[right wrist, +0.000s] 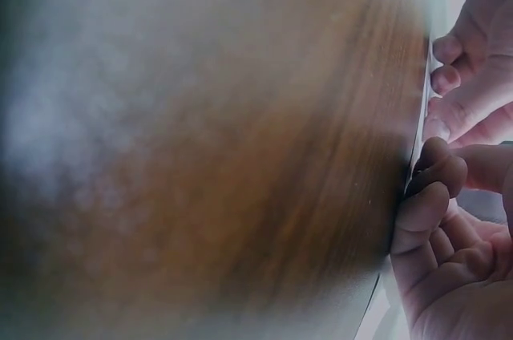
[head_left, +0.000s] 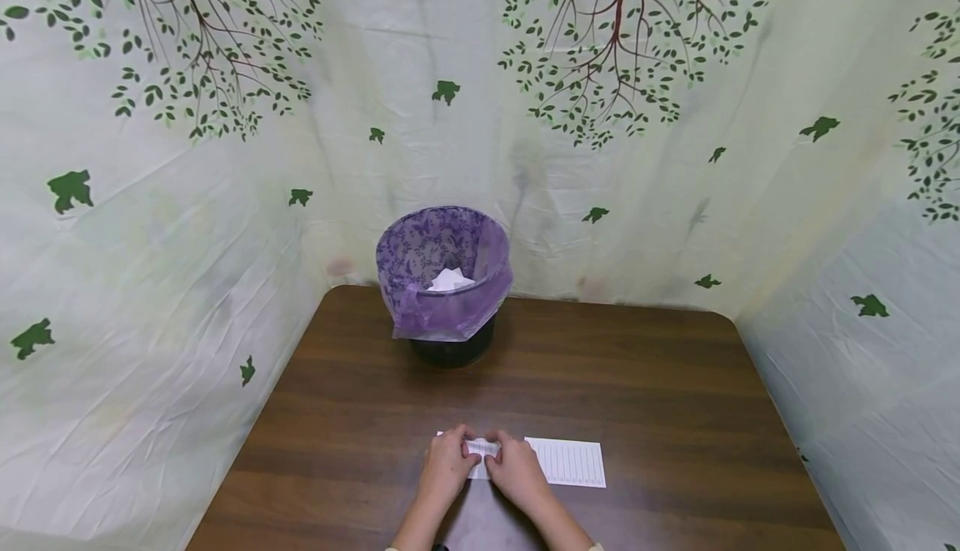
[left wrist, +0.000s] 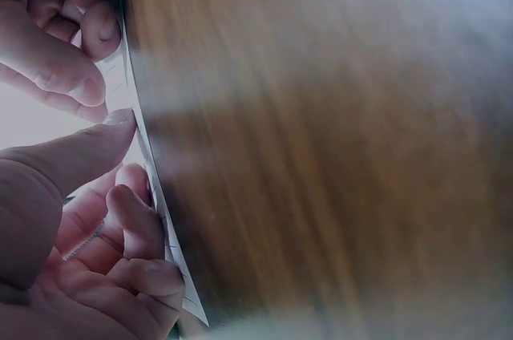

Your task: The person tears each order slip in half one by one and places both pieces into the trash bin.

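Both hands work side by side on a white printed paper sheet (head_left: 482, 448) near the front of the table. My left hand (head_left: 447, 465) pinches it with thumb and curled fingers. Close on its right, my right hand (head_left: 519, 471) pinches the sheet the same way, thumbs almost meeting. To the right of the right hand lies white paper with ruled columns (head_left: 566, 461); whether it belongs to the same sheet I cannot tell. In the left wrist view the left thumb (left wrist: 112, 135) presses at the edge of the paper, which lies low against the wood.
A black bin (head_left: 452, 351) stands at the back of the brown wooden table (head_left: 637, 384). Its purple bag (head_left: 438, 318) folds over the rim, and white paper pieces (head_left: 450, 280) show inside. A leaf-patterned curtain (head_left: 600, 242) encloses the back and sides.
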`<control>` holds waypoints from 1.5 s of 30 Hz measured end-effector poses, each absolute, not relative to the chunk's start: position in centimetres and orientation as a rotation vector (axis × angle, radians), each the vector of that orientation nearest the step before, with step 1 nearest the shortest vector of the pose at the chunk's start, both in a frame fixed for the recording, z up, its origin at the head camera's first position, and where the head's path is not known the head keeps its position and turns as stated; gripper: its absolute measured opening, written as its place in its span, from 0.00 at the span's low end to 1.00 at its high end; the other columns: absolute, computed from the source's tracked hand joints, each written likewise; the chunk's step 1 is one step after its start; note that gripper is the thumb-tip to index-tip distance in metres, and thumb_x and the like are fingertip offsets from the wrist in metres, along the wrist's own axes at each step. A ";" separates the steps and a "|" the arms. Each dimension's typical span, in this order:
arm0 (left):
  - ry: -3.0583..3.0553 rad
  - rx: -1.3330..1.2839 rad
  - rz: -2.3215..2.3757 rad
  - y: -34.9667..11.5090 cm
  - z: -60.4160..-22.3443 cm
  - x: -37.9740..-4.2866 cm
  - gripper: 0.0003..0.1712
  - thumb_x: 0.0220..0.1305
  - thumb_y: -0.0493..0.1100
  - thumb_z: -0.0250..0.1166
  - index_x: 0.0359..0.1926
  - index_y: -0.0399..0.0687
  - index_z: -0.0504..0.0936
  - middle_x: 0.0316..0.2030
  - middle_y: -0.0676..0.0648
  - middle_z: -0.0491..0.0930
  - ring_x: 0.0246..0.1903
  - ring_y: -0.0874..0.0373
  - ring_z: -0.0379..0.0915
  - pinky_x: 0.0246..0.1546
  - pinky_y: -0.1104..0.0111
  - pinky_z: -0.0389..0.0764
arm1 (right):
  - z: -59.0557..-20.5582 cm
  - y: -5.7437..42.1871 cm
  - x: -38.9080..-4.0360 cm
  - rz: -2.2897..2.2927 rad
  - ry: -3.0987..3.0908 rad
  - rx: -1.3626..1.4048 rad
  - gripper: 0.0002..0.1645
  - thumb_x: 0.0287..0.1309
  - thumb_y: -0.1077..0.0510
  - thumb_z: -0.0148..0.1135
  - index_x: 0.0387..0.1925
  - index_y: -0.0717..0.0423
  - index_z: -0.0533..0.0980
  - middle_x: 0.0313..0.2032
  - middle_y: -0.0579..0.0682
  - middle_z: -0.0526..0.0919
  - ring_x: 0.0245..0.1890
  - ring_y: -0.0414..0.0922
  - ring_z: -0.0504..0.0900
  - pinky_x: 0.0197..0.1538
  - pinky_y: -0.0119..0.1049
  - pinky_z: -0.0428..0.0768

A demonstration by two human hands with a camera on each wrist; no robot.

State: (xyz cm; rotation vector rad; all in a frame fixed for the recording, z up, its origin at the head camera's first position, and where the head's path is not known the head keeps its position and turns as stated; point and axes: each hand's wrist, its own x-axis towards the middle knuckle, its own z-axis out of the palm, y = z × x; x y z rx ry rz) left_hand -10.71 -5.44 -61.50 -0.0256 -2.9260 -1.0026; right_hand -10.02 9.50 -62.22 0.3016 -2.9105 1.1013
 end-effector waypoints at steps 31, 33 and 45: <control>-2.671 -0.274 -0.831 -5.1 -61.3 -9.9 0.17 0.49 0.33 0.82 0.26 0.52 0.80 0.22 0.57 0.78 0.23 0.66 0.70 0.26 0.69 0.71 | -62.1 9.9 -10.1 1.467 -2.880 0.259 0.08 0.73 0.58 0.60 0.44 0.58 0.83 0.12 0.41 0.80 0.10 0.29 0.69 0.23 0.28 0.67; -2.654 -0.288 -0.825 -5.0 -61.1 -9.9 0.17 0.49 0.33 0.82 0.26 0.52 0.80 0.22 0.57 0.78 0.23 0.66 0.70 0.26 0.69 0.71 | -62.2 10.0 -10.2 1.526 -2.875 0.259 0.08 0.75 0.59 0.59 0.42 0.57 0.82 0.12 0.44 0.82 0.09 0.29 0.69 0.20 0.28 0.68; -2.616 -0.296 -0.903 -4.5 -60.8 -10.5 0.16 0.56 0.35 0.79 0.45 0.44 0.85 0.23 0.57 0.79 0.23 0.66 0.73 0.26 0.68 0.76 | -61.5 10.1 -10.3 1.275 -2.770 0.242 0.03 0.70 0.60 0.63 0.37 0.53 0.78 0.13 0.39 0.81 0.13 0.27 0.68 0.23 0.26 0.67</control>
